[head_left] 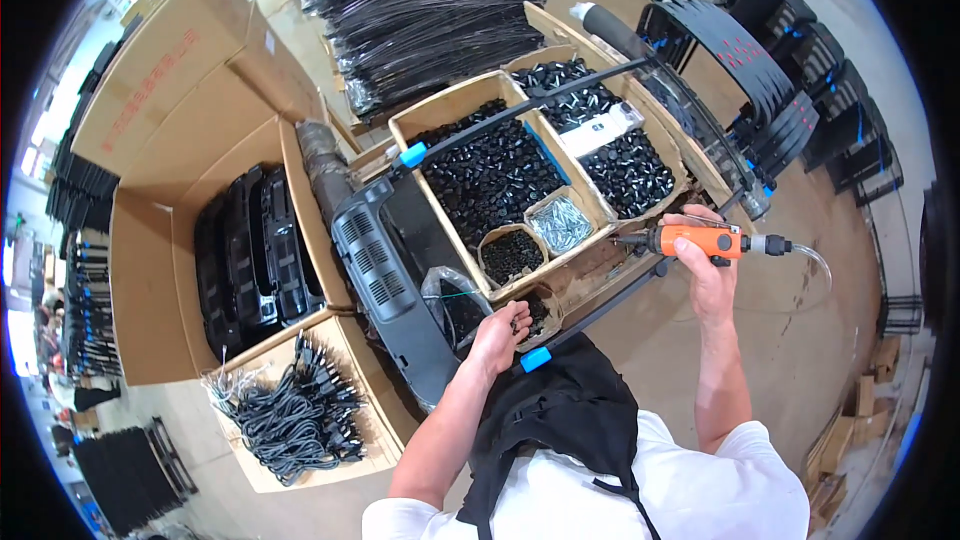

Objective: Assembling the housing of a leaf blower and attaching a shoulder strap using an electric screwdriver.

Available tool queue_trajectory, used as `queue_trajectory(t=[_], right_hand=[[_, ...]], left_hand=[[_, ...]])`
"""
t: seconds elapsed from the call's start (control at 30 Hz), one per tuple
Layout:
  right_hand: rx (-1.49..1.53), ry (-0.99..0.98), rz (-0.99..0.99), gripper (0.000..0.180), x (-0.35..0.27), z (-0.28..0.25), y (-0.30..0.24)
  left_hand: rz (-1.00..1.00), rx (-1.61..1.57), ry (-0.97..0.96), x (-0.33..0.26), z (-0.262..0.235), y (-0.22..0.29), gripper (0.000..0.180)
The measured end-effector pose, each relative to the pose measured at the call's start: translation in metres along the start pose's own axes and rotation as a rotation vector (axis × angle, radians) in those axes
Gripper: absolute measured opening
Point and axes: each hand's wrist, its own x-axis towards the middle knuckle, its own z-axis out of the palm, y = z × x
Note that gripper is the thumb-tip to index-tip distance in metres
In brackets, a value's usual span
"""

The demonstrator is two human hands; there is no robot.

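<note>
**Orange power screwdriver held over boxes of small parts**

An orange screwdriver is clamped in the right hand, just right of the divided cardboard box. Its long axis lies level, tip pointing left toward the box. The left hand is curled into a small carton; its grip cannot be told. The trailing hose could snag and drag the tip astray.
</note>
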Motion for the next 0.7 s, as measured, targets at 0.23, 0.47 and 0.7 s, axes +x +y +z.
queue_trajectory(t=[0.23, 0.47, 0.7], right_hand=[[0.088, 0.029, 0.006, 0.052, 0.025, -0.028, 0.011], [0.029, 0.014, 0.066, 0.051, 0.063, -0.062, 0.030], [0.070, -0.031, 0.230, 0.053, 0.091, -0.071, 0.054]], left_hand=[[-0.167, 0.465, 0.186, 0.071, 0.010, -0.020, 0.055], [-0.086, 0.614, -0.031, 0.065, 0.030, 0.001, 0.044], [0.344, 0.874, 0.360, 0.119, 0.050, 0.100, 0.032]])
